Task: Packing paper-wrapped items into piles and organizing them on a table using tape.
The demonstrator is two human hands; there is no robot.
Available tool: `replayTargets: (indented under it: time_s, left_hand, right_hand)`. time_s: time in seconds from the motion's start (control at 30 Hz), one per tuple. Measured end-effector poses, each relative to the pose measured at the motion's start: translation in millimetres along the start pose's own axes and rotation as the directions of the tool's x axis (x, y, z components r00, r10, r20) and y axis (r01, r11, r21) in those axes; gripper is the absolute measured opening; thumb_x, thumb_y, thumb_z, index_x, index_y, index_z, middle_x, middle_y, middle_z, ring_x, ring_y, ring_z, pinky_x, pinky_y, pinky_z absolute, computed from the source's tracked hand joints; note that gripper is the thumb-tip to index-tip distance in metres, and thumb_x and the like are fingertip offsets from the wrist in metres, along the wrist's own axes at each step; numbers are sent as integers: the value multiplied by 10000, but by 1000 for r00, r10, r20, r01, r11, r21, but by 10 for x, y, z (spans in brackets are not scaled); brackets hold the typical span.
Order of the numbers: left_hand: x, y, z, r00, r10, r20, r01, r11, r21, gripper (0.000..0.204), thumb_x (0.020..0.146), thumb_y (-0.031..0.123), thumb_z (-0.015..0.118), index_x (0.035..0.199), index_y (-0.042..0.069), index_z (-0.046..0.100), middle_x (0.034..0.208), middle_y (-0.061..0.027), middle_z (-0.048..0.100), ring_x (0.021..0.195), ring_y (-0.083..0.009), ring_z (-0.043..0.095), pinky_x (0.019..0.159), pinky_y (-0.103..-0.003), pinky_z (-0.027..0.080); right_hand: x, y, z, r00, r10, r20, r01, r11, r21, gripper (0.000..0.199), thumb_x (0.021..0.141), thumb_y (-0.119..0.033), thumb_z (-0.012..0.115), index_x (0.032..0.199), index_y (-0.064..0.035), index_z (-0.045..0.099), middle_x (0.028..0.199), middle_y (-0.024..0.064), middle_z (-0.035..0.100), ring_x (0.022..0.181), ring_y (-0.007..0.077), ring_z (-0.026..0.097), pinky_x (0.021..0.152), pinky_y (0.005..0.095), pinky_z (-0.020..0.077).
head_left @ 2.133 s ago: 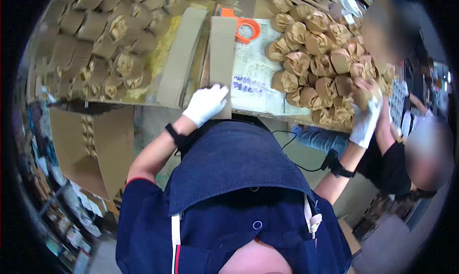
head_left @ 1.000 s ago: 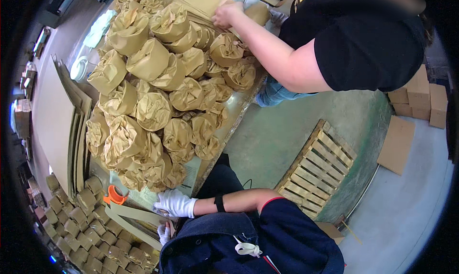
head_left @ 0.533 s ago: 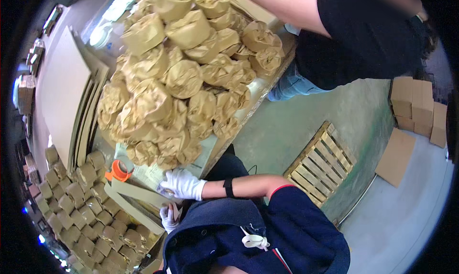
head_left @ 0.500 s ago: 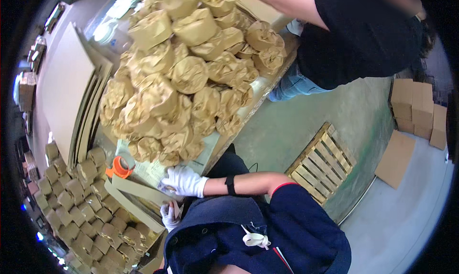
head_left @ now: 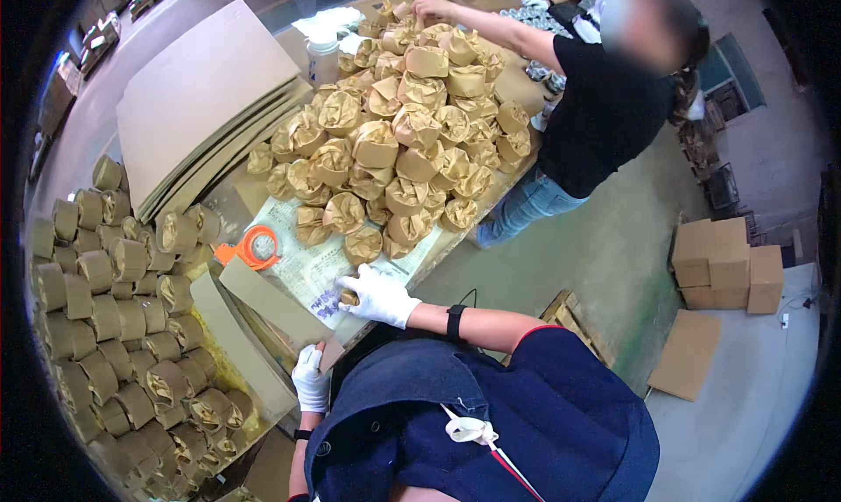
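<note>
A small brown paper-wrapped bundle (head_left: 349, 298) is pinched in the fingers of the white-gloved right hand (head_left: 378, 295), low over the printed newspaper sheet (head_left: 302, 270) on the counter (head_left: 491, 187). The gloved left hand (head_left: 310, 378) is curled around the edge of a flat brown cardboard strip (head_left: 273, 302). A heap of brown paper-wrapped bundles (head_left: 399, 143) lies just beyond, with an orange tape dispenser (head_left: 249, 247) beside the newspaper.
</note>
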State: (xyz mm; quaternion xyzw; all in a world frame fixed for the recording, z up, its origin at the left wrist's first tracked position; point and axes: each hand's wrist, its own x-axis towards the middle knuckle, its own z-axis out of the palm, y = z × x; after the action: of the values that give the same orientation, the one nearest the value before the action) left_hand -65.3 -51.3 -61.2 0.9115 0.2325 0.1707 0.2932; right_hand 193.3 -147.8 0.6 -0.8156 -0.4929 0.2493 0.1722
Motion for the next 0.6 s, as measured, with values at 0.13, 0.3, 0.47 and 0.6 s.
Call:
replayTargets:
  time_s: [0.13, 0.3, 0.47, 0.6]
  left_hand:
    - [-32, -91, 15, 1000, 8, -1, -8, 997, -71, 453, 689, -22, 647, 1124, 89, 708, 1009, -137, 683, 873, -321, 691, 745, -381, 561]
    - [-38, -260, 113, 997, 70, 13, -70, 997, -42, 464, 720, -13, 604, 1162, 96, 693, 978, -140, 658, 922, -339, 656, 772, -408, 549]
    - [-106, -314, 151, 989, 143, 42, -146, 987, 70, 460, 729, 42, 686, 1188, 75, 675, 979, -129, 649, 900, -321, 652, 763, -409, 546]
    - [-138, -498, 145, 974, 204, 104, -214, 972, 97, 628, 662, 37, 739, 1279, 75, 625, 952, -137, 615, 884, -348, 604, 775, -425, 521]
  right_hand:
    - [-3, -66, 116, 994, 67, -88, -68, 998, -9, 503, 872, -454, 677, 1302, -203, 608, 1015, 200, 572, 911, 371, 628, 778, 465, 513]
    - [-21, -96, 96, 990, 76, -121, -66, 994, 85, 501, 866, -451, 681, 1282, -179, 614, 1020, 214, 579, 919, 388, 627, 784, 484, 514]
    - [76, 54, 52, 998, -22, -55, 30, 988, 153, 337, 842, -335, 691, 1081, -108, 618, 982, 222, 589, 856, 408, 644, 698, 516, 529]
    - [156, 231, 194, 967, -227, -114, 241, 960, 139, 230, 801, -241, 688, 966, -89, 634, 907, 208, 589, 753, 371, 660, 577, 488, 520]
